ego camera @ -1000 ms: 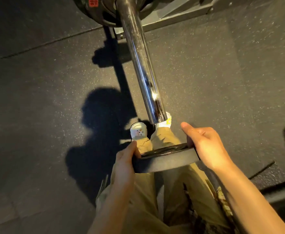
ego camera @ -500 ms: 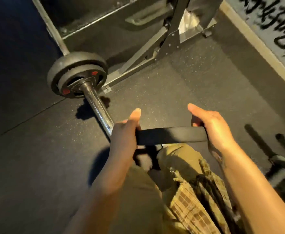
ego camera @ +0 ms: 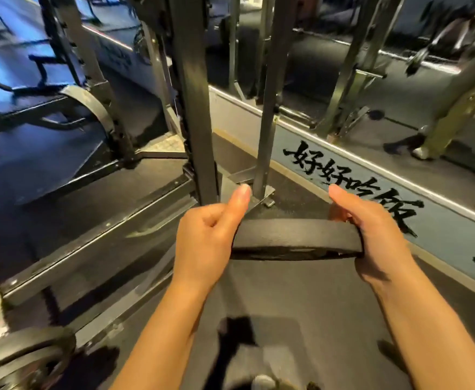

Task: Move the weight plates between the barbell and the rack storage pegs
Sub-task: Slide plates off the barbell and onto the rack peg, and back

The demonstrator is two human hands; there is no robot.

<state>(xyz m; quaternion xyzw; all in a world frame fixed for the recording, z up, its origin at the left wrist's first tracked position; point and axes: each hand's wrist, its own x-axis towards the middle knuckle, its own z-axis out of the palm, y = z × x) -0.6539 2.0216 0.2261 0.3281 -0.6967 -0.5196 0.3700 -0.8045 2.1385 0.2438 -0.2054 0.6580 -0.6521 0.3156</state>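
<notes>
A black weight plate (ego camera: 295,239) is held flat and edge-on in front of me, above the floor. My left hand (ego camera: 206,235) grips its left rim with the thumb up on top. My right hand (ego camera: 371,235) grips its right rim, thumb raised. The dark rack upright (ego camera: 195,114) stands straight ahead, just beyond the plate. At the bottom left, the loaded plates on the barbell (ego camera: 19,358) show only in part. No storage peg is plainly visible.
A second thinner post (ego camera: 268,108) stands right of the upright on a metal foot (ego camera: 264,194). A mirror wall with black calligraphy (ego camera: 371,198) runs along the right. Rack base rails (ego camera: 95,229) cross the rubber floor at left. A curved guard (ego camera: 92,105) sits at back left.
The view has swung up from the barbell sleeve to the rack. Both hands carried the plate off the sleeve and towards the rack upright, still gripping its two rims.
</notes>
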